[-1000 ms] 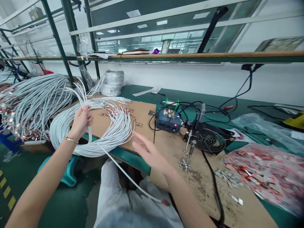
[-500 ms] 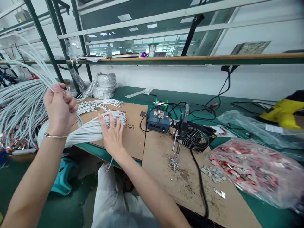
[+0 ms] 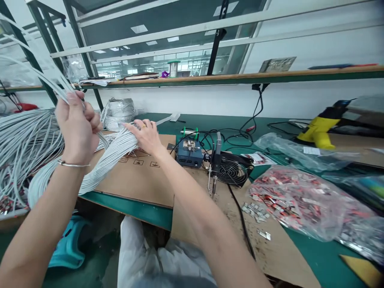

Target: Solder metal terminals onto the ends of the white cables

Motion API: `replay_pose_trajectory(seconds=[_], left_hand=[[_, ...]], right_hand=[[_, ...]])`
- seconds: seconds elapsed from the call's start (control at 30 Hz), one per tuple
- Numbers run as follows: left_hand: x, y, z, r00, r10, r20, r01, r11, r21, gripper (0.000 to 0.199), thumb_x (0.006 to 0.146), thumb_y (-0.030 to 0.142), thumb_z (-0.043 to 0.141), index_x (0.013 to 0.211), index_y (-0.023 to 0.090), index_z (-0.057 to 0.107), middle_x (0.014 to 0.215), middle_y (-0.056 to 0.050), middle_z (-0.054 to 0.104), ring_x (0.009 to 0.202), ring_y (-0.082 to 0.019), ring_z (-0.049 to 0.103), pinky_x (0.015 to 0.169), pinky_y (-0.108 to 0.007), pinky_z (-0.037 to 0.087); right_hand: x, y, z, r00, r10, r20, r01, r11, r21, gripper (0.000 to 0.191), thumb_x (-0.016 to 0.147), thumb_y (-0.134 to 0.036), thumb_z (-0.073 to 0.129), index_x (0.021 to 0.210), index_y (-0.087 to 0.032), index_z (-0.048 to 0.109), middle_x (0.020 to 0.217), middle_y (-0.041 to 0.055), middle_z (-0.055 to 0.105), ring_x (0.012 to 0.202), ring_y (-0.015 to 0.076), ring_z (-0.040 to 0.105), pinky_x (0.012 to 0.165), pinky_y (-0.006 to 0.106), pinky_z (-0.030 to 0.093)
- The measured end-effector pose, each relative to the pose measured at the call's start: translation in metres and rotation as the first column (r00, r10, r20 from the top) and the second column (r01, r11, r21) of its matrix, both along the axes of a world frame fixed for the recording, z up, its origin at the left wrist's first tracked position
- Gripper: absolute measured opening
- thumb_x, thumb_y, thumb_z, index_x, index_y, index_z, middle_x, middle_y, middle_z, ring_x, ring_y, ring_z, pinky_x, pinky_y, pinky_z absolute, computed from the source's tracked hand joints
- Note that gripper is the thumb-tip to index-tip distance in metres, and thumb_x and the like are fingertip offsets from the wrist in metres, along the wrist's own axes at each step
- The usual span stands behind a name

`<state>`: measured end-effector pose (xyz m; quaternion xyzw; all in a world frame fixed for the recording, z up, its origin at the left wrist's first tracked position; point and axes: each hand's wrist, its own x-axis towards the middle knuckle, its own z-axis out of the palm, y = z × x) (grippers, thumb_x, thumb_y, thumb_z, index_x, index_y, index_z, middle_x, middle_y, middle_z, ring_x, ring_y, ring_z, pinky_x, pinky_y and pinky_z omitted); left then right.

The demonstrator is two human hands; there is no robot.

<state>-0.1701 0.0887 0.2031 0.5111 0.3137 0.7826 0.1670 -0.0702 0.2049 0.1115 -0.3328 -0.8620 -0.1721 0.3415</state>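
Two hands grip pale cables — the left hand (image 3: 77,126) on a few strands (image 3: 49,82), the right hand (image 3: 148,138) on a thick bundle (image 3: 111,158).
The left fingers curl tightly around the strands, which fan upward toward the left edge; the right fingers lie close together, bent over the bundle's upper end, with the thumb on its near side. The bundle slopes down leftward from that grip, above the cardboard sheet (image 3: 159,184) on the green bench (image 3: 129,202). A heap of similar cables (image 3: 27,138) lies at far left. Right of the hands stand a blue box (image 3: 189,155) and a black fan (image 3: 231,173) — then small metal pieces (image 3: 255,211) beside a clear bag of red-and-silver parts (image 3: 300,196).
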Motion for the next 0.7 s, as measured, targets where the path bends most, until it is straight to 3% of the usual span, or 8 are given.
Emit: replay_pose_trajectory(seconds=[0.13, 0.2, 0.27, 0.37, 0.47, 0.53, 0.6, 0.7], left_hand=[[0.020, 0.015, -0.039, 0.985, -0.163, -0.052, 0.146, 0.959, -0.243, 0.016, 0.092, 0.027, 0.035, 0.083, 0.016, 0.041, 0.049, 0.006, 0.022, 0.036, -0.006, 0.016, 0.034, -0.017, 0.012], [0.030, 0.022, -0.065, 0.948, -0.311, -0.062, 0.247, 0.848, -0.469, 0.016, 0.090, 0.031, 0.040, 0.087, 0.016, 0.042, 0.052, 0.006, 0.021, 0.037, -0.005, 0.017, 0.035, -0.015, 0.013], [0.039, 0.029, -0.088, 0.892, -0.448, -0.056, 0.316, 0.708, -0.631, 0.023, 0.086, 0.037, 0.045, 0.087, 0.015, 0.043, 0.053, 0.006, 0.021, 0.038, -0.004, 0.015, 0.035, -0.015, 0.013], [0.048, 0.044, -0.109, 0.827, -0.555, -0.094, 0.326, 0.608, -0.724, 0.031, 0.084, 0.043, 0.045, 0.093, 0.014, 0.043, 0.056, 0.006, 0.022, 0.040, -0.004, 0.014, 0.036, -0.016, 0.012], [0.054, 0.065, -0.124, 0.786, -0.576, -0.222, 0.254, 0.629, -0.735, 0.033, 0.084, 0.043, 0.042, 0.099, 0.013, 0.042, 0.060, 0.004, 0.024, 0.043, -0.005, 0.020, 0.040, -0.017, 0.019], [0.055, 0.079, -0.136, 0.734, -0.584, -0.348, 0.170, 0.653, -0.738, 0.035, 0.080, 0.038, 0.047, 0.104, 0.012, 0.042, 0.062, 0.003, 0.031, 0.047, -0.007, 0.030, 0.045, -0.020, 0.028], [0.054, 0.087, -0.149, 0.667, -0.560, -0.491, 0.064, 0.700, -0.711, 0.038, 0.076, 0.032, 0.053, 0.107, 0.013, 0.043, 0.067, 0.000, 0.040, 0.055, -0.011, 0.038, 0.054, -0.023, 0.033], [0.050, 0.085, -0.163, 0.547, -0.521, -0.655, -0.065, 0.754, -0.654, 0.025, 0.074, 0.030, 0.054, 0.094, 0.014, 0.049, 0.076, -0.004, 0.049, 0.067, -0.016, 0.045, 0.064, -0.027, 0.033]], right_hand=[[0.014, -0.015, -0.048, 0.985, -0.173, -0.015, 0.165, 0.961, -0.222, 0.060, 0.088, -0.008, 0.028, 0.139, -0.038, 0.019, 0.133, 0.0073, 0.031, 0.109, 0.0246, 0.032, 0.088, 0.041, 0.027], [0.025, -0.037, -0.074, 0.966, -0.258, 0.026, 0.250, 0.899, -0.359, 0.062, 0.084, -0.004, 0.031, 0.140, -0.027, 0.023, 0.131, 0.0164, 0.033, 0.109, 0.0298, 0.035, 0.086, 0.047, 0.028], [0.041, -0.069, -0.093, 0.956, -0.279, 0.092, 0.288, 0.827, -0.482, 0.057, 0.079, -0.005, 0.040, 0.135, -0.006, 0.034, 0.125, 0.0276, 0.037, 0.108, 0.0354, 0.037, 0.085, 0.052, 0.029], [0.071, -0.124, -0.102, 0.983, -0.119, 0.140, 0.178, 0.798, -0.576, 0.067, 0.075, -0.014, 0.053, 0.137, -0.008, 0.030, 0.127, 0.0216, 0.040, 0.109, 0.0317, 0.040, 0.086, 0.044, 0.036], [0.109, -0.169, -0.099, 0.983, 0.138, 0.118, -0.027, 0.754, -0.656, 0.064, 0.075, -0.036, 0.060, 0.134, -0.026, 0.036, 0.129, 0.0047, 0.043, 0.112, 0.0211, 0.042, 0.092, 0.030, 0.037], [0.134, -0.189, -0.097, 0.961, 0.275, -0.033, -0.192, 0.575, -0.795, 0.059, 0.080, -0.040, 0.055, 0.135, -0.029, 0.034, 0.130, 0.0001, 0.042, 0.118, 0.0167, 0.038, 0.097, 0.026, 0.034], [0.156, -0.202, -0.098, 0.953, 0.265, -0.144, -0.250, 0.426, -0.870, 0.055, 0.083, -0.037, 0.052, 0.135, -0.032, 0.034, 0.130, -0.0049, 0.043, 0.120, 0.0121, 0.037, 0.100, 0.023, 0.030], [0.180, -0.213, -0.102, 0.976, 0.158, -0.148, -0.196, 0.354, -0.914, 0.053, 0.081, -0.030, 0.055, 0.132, -0.032, 0.039, 0.128, -0.0063, 0.044, 0.119, 0.0103, 0.037, 0.103, 0.020, 0.027]])
